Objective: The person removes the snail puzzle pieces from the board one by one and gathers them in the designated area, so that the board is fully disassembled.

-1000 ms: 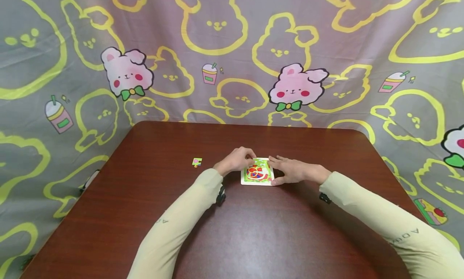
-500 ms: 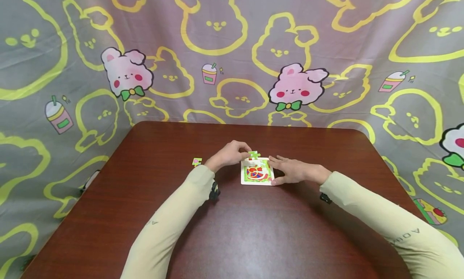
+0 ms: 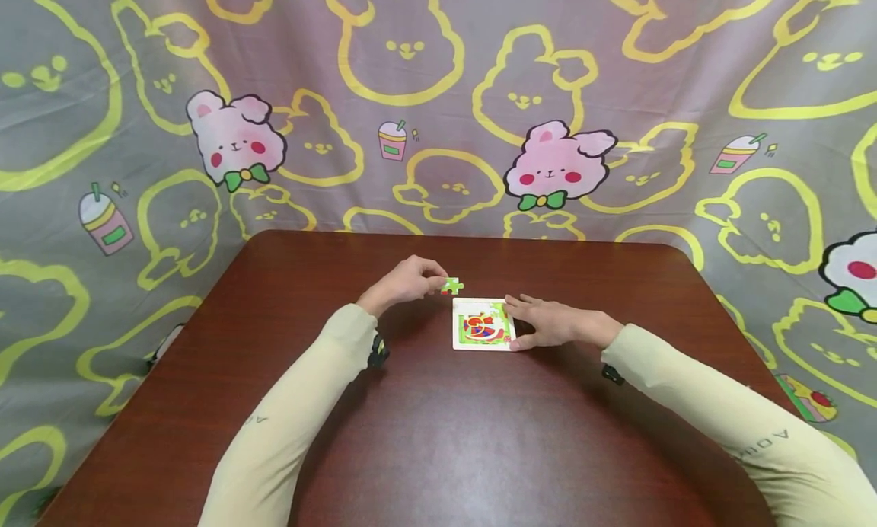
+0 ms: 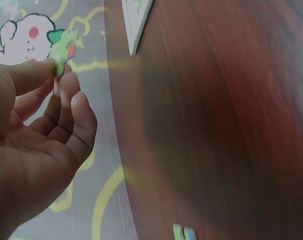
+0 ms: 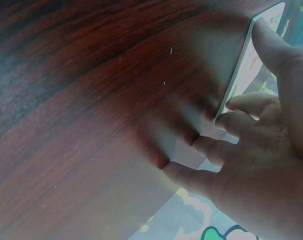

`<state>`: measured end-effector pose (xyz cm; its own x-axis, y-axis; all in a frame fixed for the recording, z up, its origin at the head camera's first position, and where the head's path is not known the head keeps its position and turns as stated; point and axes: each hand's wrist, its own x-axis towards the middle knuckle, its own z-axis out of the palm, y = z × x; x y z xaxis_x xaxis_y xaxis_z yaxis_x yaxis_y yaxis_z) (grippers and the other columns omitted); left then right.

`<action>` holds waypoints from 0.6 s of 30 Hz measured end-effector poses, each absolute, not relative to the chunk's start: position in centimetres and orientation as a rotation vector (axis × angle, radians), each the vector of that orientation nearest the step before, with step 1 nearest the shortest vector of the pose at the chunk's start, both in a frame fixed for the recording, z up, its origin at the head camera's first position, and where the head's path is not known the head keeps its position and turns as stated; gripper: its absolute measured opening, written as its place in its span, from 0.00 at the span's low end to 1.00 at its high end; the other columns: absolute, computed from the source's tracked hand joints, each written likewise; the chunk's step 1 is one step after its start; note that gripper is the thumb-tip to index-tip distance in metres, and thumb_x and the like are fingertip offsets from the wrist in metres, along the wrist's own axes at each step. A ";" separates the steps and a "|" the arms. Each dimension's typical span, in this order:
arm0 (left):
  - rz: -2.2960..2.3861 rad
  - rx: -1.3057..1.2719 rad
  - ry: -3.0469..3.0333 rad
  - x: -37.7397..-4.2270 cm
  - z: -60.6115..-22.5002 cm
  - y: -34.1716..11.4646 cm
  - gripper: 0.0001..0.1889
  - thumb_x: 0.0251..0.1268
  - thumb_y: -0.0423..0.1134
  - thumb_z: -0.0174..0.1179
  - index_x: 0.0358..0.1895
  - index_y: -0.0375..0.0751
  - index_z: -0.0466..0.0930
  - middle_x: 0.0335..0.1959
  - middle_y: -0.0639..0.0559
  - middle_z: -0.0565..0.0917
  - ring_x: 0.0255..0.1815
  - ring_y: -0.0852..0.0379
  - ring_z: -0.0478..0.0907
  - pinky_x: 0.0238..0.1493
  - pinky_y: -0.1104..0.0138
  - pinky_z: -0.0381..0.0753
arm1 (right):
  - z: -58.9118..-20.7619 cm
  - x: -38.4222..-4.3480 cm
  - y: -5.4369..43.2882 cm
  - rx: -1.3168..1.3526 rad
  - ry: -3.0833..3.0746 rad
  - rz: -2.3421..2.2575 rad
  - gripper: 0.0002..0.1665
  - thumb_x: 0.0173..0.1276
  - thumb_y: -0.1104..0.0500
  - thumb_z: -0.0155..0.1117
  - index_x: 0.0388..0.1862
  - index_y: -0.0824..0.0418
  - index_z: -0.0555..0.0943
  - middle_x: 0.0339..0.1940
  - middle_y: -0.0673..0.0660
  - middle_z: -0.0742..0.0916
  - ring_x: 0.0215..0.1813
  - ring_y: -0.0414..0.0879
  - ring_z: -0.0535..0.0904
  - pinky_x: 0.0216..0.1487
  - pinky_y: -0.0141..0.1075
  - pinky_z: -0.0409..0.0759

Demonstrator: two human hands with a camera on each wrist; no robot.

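My left hand point(image 3: 406, 280) pinches a green jigsaw piece point(image 3: 451, 286) between thumb and fingertips, beyond the far left corner of the puzzle board. In the left wrist view this piece point(image 4: 63, 51) shows a small red patch. The square puzzle board point(image 3: 457, 330) has a white frame and a red and blue snail picture, with a pale bare area at its upper left. Along its right edge lies my right hand point(image 3: 556, 321), fingers extended. The right wrist view has the thumb on one corner of the board point(image 5: 237, 70) and the index finger near the other.
Another small puzzle piece point(image 4: 184, 232) lies on the table at the bottom of the left wrist view; my left arm hides it in the head view. The brown wooden table point(image 3: 507, 420) meets a cartoon-printed curtain point(image 3: 438, 93) at its back and sides.
My left hand has lifted the green jigsaw piece off the board's upper left and carried it left and away. The right hand stays at the board's right edge.
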<state>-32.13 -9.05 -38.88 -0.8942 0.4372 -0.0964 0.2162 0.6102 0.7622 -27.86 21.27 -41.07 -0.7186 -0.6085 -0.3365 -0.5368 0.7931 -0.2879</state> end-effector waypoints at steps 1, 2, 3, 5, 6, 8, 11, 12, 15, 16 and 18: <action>1.157 0.530 2.567 -32.2 -38.8 -9.4 0.10 0.71 0.41 0.57 0.47 0.43 0.84 0.39 0.38 0.84 0.39 0.45 0.80 0.32 0.69 0.76 | -41.1 -27.9 21.3 -0.857 2.564 -0.234 0.54 0.64 0.33 0.61 0.79 0.58 0.54 0.82 0.60 0.54 0.81 0.65 0.45 0.73 0.62 0.55; 1.155 0.524 2.566 -32.3 -38.8 -9.8 0.10 0.71 0.41 0.57 0.47 0.43 0.84 0.39 0.38 0.85 0.40 0.45 0.80 0.32 0.70 0.75 | -41.1 -27.9 21.3 -0.855 2.563 -0.237 0.54 0.64 0.33 0.61 0.79 0.58 0.54 0.82 0.60 0.54 0.80 0.65 0.45 0.73 0.62 0.55; 1.154 0.522 2.566 -32.3 -38.7 -10.2 0.10 0.71 0.41 0.57 0.47 0.43 0.84 0.40 0.37 0.85 0.40 0.44 0.80 0.32 0.69 0.75 | -41.0 -27.9 21.3 -0.853 2.564 -0.236 0.54 0.64 0.33 0.61 0.79 0.58 0.54 0.82 0.60 0.53 0.80 0.65 0.45 0.73 0.62 0.55; 1.137 0.525 2.570 -32.4 -38.6 -10.8 0.10 0.71 0.41 0.57 0.47 0.42 0.84 0.40 0.37 0.85 0.41 0.43 0.80 0.33 0.69 0.76 | -41.0 -27.8 21.3 -0.850 2.565 -0.238 0.54 0.64 0.33 0.61 0.79 0.58 0.54 0.82 0.60 0.53 0.80 0.65 0.45 0.73 0.62 0.55; 1.127 0.520 2.573 -32.5 -38.5 -11.2 0.10 0.71 0.41 0.57 0.47 0.42 0.84 0.40 0.37 0.85 0.41 0.44 0.80 0.33 0.69 0.76 | -41.0 -27.8 21.3 -0.850 2.566 -0.239 0.54 0.64 0.33 0.61 0.79 0.58 0.54 0.82 0.60 0.53 0.80 0.65 0.45 0.73 0.62 0.55; 1.097 0.521 2.577 -32.6 -38.5 -11.8 0.10 0.71 0.41 0.57 0.46 0.42 0.84 0.39 0.38 0.85 0.39 0.46 0.80 0.33 0.70 0.76 | -40.9 -27.8 21.3 -0.854 2.566 -0.243 0.54 0.64 0.33 0.61 0.79 0.58 0.54 0.82 0.60 0.53 0.80 0.66 0.45 0.73 0.62 0.55; 1.035 0.527 2.579 -32.8 -38.5 -12.6 0.10 0.71 0.41 0.57 0.46 0.42 0.84 0.34 0.41 0.84 0.33 0.53 0.78 0.31 0.70 0.75 | -40.9 -27.8 21.3 -0.866 2.565 -0.245 0.53 0.65 0.34 0.61 0.79 0.59 0.54 0.82 0.60 0.54 0.80 0.66 0.45 0.73 0.62 0.55; 1.008 0.536 2.582 -32.8 -38.5 -12.8 0.09 0.71 0.41 0.57 0.45 0.42 0.85 0.31 0.43 0.83 0.30 0.55 0.77 0.31 0.70 0.75 | -40.9 -27.8 21.3 -0.867 2.565 -0.244 0.53 0.65 0.34 0.61 0.79 0.59 0.54 0.82 0.60 0.53 0.80 0.66 0.45 0.74 0.61 0.55; 0.931 0.555 2.582 -33.0 -38.6 -13.4 0.08 0.71 0.39 0.57 0.44 0.41 0.85 0.26 0.48 0.80 0.24 0.60 0.73 0.29 0.70 0.73 | -40.9 -27.8 21.2 -0.869 2.567 -0.243 0.53 0.65 0.34 0.61 0.79 0.59 0.54 0.82 0.60 0.53 0.80 0.65 0.45 0.74 0.61 0.55; 0.907 0.552 2.582 -33.1 -38.7 -13.6 0.08 0.71 0.39 0.57 0.43 0.41 0.85 0.25 0.49 0.80 0.23 0.60 0.72 0.28 0.70 0.73 | -41.0 -27.8 21.2 -0.868 2.567 -0.243 0.53 0.66 0.34 0.60 0.79 0.59 0.54 0.82 0.60 0.53 0.80 0.65 0.45 0.74 0.61 0.55; 0.851 0.544 2.585 -33.2 -38.8 -13.9 0.08 0.70 0.38 0.57 0.42 0.41 0.85 0.25 0.50 0.80 0.23 0.60 0.72 0.28 0.70 0.72 | -41.0 -27.7 21.2 -0.865 2.568 -0.243 0.53 0.65 0.34 0.61 0.79 0.59 0.54 0.82 0.60 0.53 0.81 0.65 0.45 0.74 0.61 0.55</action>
<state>-33.19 -13.95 -38.76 -0.8595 0.4627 -0.2172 0.2431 0.7438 0.6227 -27.72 21.18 -40.98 -0.7191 -0.6106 -0.3317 -0.5375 0.7913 -0.2915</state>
